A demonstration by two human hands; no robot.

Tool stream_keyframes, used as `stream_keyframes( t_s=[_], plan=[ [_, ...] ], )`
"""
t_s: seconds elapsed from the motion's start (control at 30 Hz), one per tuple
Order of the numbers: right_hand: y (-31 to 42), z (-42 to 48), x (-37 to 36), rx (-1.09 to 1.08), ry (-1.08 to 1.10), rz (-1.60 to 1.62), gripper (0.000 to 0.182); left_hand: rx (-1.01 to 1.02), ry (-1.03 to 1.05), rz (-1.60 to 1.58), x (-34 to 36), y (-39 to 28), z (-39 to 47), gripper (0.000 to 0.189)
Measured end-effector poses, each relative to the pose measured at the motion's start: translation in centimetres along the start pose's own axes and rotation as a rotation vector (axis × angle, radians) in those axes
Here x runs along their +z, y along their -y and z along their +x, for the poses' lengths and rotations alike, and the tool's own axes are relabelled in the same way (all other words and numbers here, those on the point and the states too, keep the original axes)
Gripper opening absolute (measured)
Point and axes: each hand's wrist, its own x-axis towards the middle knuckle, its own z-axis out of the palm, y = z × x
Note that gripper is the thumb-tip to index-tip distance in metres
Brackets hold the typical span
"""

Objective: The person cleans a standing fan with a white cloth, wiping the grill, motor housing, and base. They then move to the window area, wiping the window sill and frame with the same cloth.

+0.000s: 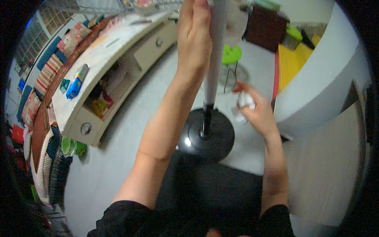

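My left hand (194,41) is raised at the top edge, against the left side of a pale grey pole (213,65). Its fingertips are partly cut off by the frame, and it appears to grip the pole. Below, the pole narrows to a black section that stands on a round, glossy black base (220,133) on the floor. The pole's upper end is out of view. Right of the pole, my right hand (260,111) holds a crumpled white tissue or cloth (245,100), slightly blurred, apart from the pole.
Left, a long low cabinet (118,47) with an open compartment carries a blue packet (75,87). Beyond it runs a sofa with cushions (47,72). A green stool (231,54) stands behind the pole. A curved white surface (319,86) and a yellow step-like surface (291,60) lie right.
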Motion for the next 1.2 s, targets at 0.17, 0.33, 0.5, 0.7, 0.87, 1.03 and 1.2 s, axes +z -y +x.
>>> stream_keyframes(
  t_s=[0.17, 0.33, 0.5, 0.7, 0.87, 1.03, 1.2],
  plan=[
    [-0.7, 0.4, 0.6, -0.04, -0.102, 0.038, 0.052, -0.187, 0.077, -0.018, -1.2, 4.0, -5.7, 0.061],
    [-1.4, 1.5, 1.1, 0.025, -0.124, 0.023, 0.05, -0.519, 0.437, -0.194, -5.5, 7.6, -8.8, 0.077],
    [-1.4, 2.2, 1.2, 0.083, -0.154, 0.019, 0.049, -0.802, 0.434, -0.318, -7.0, 11.2, -13.9, 0.076],
    [-2.4, 2.3, 1.0, -0.006, -0.214, -0.079, 0.045, -0.739, 0.262, 0.062, -6.4, 10.2, -18.3, 0.043],
    [-1.7, 2.9, 3.0, -0.063, -0.25, 0.006, 0.045, -0.58, 0.194, 0.127, -6.9, 10.8, -23.2, 0.098],
    [-1.9, 3.6, 7.6, -0.158, -0.14, 0.031, 0.051, -0.519, 0.417, 0.262, -9.2, 14.4, -27.1, 0.049],
    [-2.4, 4.1, 8.0, -0.076, 0.015, -0.08, 0.054, -0.904, 0.75, 0.176, -11.2, 17.5, -27.8, 0.055]
  ],
)
